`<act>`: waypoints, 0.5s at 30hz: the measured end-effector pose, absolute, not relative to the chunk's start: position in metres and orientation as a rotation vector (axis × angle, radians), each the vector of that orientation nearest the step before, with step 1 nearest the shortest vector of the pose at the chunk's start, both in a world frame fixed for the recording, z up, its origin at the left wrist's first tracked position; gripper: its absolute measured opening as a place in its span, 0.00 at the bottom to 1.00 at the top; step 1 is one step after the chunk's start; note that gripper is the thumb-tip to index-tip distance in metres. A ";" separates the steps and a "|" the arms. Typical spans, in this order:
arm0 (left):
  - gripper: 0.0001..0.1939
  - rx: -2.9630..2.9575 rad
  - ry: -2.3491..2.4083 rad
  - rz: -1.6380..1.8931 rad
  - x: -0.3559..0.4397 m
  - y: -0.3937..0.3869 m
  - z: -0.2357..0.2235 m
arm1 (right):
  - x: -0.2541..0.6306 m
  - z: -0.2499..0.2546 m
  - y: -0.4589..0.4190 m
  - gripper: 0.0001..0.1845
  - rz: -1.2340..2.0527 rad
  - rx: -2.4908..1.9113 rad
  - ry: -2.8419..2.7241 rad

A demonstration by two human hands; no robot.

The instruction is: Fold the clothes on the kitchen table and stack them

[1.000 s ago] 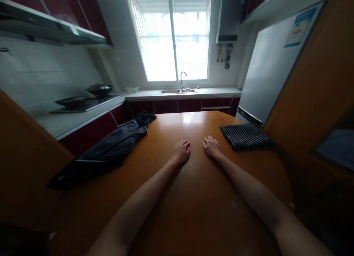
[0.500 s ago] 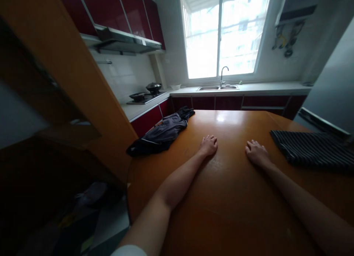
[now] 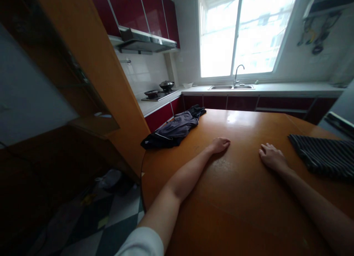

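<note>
Both my hands rest on the brown wooden table. My left hand is turned partly on its side near the middle of the table, its fingers curled loosely together and nothing showing in them. To its left, apart from it, lies a dark grey and black garment with a thin white stripe, bunched along the table's far left edge. My right hand lies palm down with its fingers stretched out, holding nothing. Right of it, not touching, is a folded black striped cloth, cut off by the frame's edge.
Beyond the table runs a white counter with a sink and tap under a window. A gas stove with a pan and a lidded wok stands at the back left. A wooden partition rises at the left; bags lie on the floor.
My left hand has rolled inward, and its fingers went from lying flat to curled. My right hand stays flat on the table. The whole view has swung left.
</note>
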State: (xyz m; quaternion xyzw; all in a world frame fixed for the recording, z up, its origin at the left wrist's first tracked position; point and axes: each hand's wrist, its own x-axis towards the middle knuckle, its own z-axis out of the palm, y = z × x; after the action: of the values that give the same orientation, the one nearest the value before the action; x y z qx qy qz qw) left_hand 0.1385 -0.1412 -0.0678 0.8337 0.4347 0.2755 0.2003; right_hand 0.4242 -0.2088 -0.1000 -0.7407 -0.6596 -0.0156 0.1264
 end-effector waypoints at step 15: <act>0.15 1.653 2.052 1.322 -0.010 -0.094 0.027 | 0.427 -0.103 -0.206 0.30 -0.099 -2.137 -1.920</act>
State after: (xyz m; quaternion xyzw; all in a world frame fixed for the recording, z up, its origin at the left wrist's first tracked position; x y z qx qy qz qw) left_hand -0.0100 -0.0945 0.0266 0.5580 0.6929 0.4463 0.0965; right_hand 0.4267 -0.2059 -0.1032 -0.7368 -0.6619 -0.0340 0.1334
